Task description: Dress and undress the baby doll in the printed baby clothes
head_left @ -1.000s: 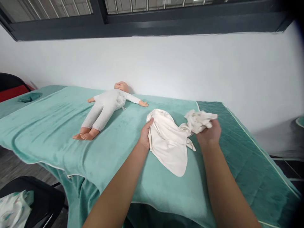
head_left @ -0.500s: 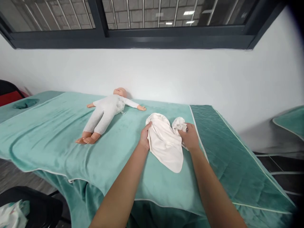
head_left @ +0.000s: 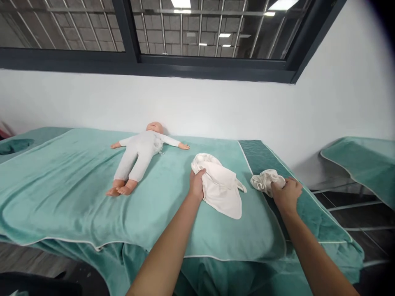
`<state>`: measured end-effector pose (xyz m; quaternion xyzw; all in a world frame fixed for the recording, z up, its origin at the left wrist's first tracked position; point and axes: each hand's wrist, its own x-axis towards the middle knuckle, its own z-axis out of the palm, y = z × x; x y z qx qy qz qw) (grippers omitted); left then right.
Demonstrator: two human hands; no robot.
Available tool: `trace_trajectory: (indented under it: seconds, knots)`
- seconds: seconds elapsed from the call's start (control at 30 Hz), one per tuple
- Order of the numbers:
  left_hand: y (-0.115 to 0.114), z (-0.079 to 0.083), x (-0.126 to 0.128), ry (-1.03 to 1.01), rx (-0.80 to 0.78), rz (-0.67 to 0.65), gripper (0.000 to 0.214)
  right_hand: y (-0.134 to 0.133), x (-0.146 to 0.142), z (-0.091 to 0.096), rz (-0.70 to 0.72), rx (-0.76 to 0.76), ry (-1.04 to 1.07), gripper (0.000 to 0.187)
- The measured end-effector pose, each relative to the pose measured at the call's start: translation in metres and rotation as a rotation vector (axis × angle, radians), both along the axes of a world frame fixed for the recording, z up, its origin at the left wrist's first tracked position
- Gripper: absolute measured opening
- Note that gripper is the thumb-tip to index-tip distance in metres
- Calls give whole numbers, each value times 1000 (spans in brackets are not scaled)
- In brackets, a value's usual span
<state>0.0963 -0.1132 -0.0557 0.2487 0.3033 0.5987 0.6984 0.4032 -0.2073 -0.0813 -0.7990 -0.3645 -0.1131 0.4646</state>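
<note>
A baby doll (head_left: 138, 150) with a soft white body lies on its back on the green bed cover (head_left: 77, 176), arms spread and feet towards me. Right of it, my left hand (head_left: 196, 184) grips the left edge of a limp white cloth garment (head_left: 220, 187), whose lower end droops to a rounded tip. Over the darker green strip, my right hand (head_left: 286, 193) pinches a small, bunched white cloth (head_left: 268, 181). The two cloths are apart, and the kind of the bunched one is hidden in its folds.
A white wall (head_left: 216, 107) and a dark-framed window (head_left: 203, 68) with bars rise behind the bed. Another green-covered surface (head_left: 367, 160) stands at the right, past a gap with metal rails. A black chair (head_left: 37, 283) shows at the lower left.
My right hand has moved right, carrying the bunched cloth away from the larger garment. My left hand keeps its hold on the garment. The view has tilted up and turned right.
</note>
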Motion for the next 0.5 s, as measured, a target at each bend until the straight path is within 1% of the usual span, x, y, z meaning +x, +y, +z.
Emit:
trace_trajectory:
  seconds: [0.07, 0.1, 0.17, 0.23, 0.3, 0.37, 0.4, 0.43, 0.5]
  knots:
    - [-6, -2, -3, 110, 66, 101, 52, -7, -19, 7, -21, 76, -74, 42]
    - [-8, -2, -6, 193, 93, 129, 51, -10, -31, 13, -2, 98, -113, 45]
    - [-9, 3, -15, 367, 113, 122, 45, -14, -61, 32, 109, 103, -220, 47]
    - [-7, 19, -27, 493, 126, 87, 38, -10, -92, 55, 285, 100, -333, 47]
    - [-4, 48, -41, 565, 220, 11, 35, 0, -123, 81, 483, 123, -365, 49]
    - [-5, 87, -56, 800, 496, -218, 34, 13, -150, 111, 763, 116, -308, 54]
    - [-7, 109, -63, 942, 649, -317, 34, 20, -162, 126, 858, 107, -274, 57]
    - [-10, 131, -69, 1077, 797, -389, 35, 26, -171, 142, 940, 103, -252, 58]
    - [-18, 174, -80, 1338, 1027, -468, 38, 34, -186, 174, 1154, 7, -208, 54]
